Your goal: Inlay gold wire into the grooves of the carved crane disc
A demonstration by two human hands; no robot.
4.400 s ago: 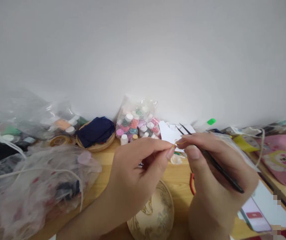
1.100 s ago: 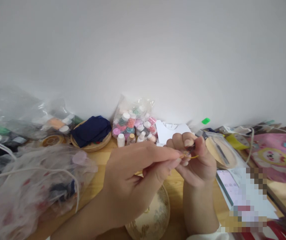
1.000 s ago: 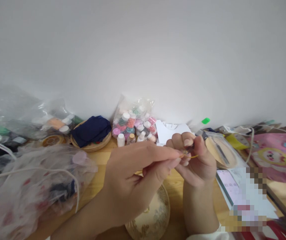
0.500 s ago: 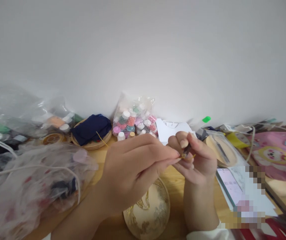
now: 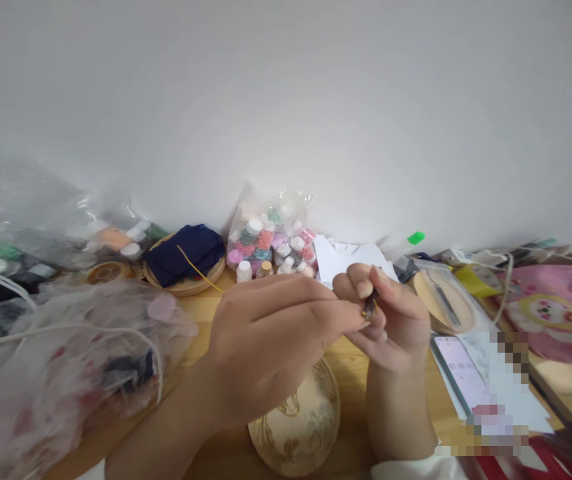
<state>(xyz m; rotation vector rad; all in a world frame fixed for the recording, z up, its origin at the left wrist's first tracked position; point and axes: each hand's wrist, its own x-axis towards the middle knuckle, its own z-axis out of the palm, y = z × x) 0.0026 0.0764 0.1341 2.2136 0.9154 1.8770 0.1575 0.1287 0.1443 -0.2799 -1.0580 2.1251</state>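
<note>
My left hand (image 5: 276, 347) is closed in a pinch, its fingertips meeting those of my right hand above the table. Out from behind its back runs a thin gold strand (image 5: 193, 265), thread or wire, toward the left. My right hand (image 5: 391, 317) is closed on a small dark tool (image 5: 370, 305), perhaps tweezers, mostly hidden by the fingers. A bit of gold shows at the tool's tip, by the left fingertips. Below the hands lies a round cream piece (image 5: 311, 427) with a grey landscape pattern and raised gold lines, partly covered by my left hand.
Behind stands a clear bag of small bead jars (image 5: 271, 233), beside a hoop with navy cloth (image 5: 186, 250). Crumpled plastic bags (image 5: 66, 373) and a white cable spread on the left. To the right are a phone (image 5: 459, 373), papers and a pink pouch (image 5: 556, 310).
The gold end that stuck out to the right past my right fingers now lies close around the dark tool's tip. The strand's left part has swung up and left. Both hands stay together.
</note>
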